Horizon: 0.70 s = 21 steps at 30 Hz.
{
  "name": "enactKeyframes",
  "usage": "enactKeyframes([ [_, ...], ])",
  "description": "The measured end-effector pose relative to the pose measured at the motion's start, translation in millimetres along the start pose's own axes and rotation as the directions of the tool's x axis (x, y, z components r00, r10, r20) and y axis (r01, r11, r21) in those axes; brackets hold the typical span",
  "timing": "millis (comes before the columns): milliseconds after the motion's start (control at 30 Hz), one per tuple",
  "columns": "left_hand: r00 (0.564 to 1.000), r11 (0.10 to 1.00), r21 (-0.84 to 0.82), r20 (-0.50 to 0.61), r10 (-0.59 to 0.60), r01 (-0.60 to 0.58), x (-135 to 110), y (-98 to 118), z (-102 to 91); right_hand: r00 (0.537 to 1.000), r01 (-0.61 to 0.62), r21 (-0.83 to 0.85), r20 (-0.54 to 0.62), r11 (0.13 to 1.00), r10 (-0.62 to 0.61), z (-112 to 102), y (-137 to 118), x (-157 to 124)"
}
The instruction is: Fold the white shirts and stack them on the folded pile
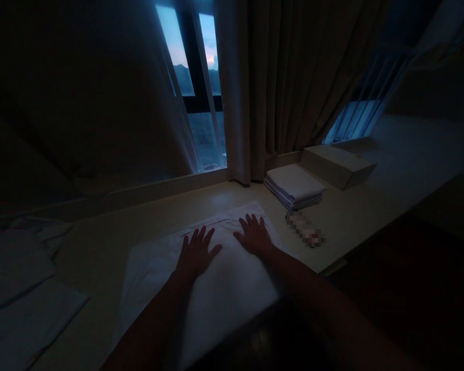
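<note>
A white cloth (232,288) lies spread over the pale counter in front of me, its near edge reaching the counter's front. My left hand (196,252) rests flat on it, fingers stretched and apart. To the right, my right hand (254,236) also presses flat on the cloth with its fingers spread. Small wrinkles show near the fingertips, along the cloth's far side. Neither hand grips anything. Dim light hides the cloth's finer details.
Folded white cloths (296,184) are stacked at the right, beside a pale box (338,166). A blurred-out object (305,228) lies nearer. More white cloths (15,268) lie at the left. Curtains (270,77) hang behind the counter (355,221), whose front edge runs along the right.
</note>
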<state>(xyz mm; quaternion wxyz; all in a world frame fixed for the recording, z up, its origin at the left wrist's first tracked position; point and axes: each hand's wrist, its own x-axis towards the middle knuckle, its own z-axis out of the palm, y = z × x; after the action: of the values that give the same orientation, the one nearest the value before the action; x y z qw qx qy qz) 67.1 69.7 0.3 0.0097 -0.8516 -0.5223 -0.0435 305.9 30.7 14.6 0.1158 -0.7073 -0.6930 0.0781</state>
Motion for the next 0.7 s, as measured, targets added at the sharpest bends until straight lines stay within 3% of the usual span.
enactKeyframes([
  [200,1.000,1.000,-0.016,0.006,0.002,-0.002,4.1,2.4,-3.4,1.000,0.010,0.012,0.022,1.000,-0.011,-1.7,-1.1,3.0],
  [333,0.999,1.000,0.012,-0.050,0.014,-0.014,-11.8,10.4,-23.8,0.997,0.046,0.027,0.060,0.999,-0.048,-29.5,0.0,-2.3],
  [433,0.992,0.994,0.043,-0.071,0.107,-0.104,-70.9,5.5,-34.0,0.980,0.198,0.019,-0.023,0.980,-0.197,-58.6,14.2,-38.8],
  [533,0.960,0.960,0.094,-0.065,0.271,-0.265,-164.7,-15.2,-29.6,0.925,0.378,0.029,0.028,0.925,-0.379,-77.1,42.8,-102.4],
  [633,0.958,0.965,0.162,-0.168,0.234,-0.207,-249.6,-43.9,-16.5,0.874,0.458,0.037,0.166,0.888,-0.457,-76.6,73.8,-161.1],
  [700,0.955,0.962,0.192,-0.191,0.228,-0.191,-283.3,-61.3,-9.5,0.868,0.451,0.028,0.218,0.892,-0.446,-67.3,88.9,-183.5],
])
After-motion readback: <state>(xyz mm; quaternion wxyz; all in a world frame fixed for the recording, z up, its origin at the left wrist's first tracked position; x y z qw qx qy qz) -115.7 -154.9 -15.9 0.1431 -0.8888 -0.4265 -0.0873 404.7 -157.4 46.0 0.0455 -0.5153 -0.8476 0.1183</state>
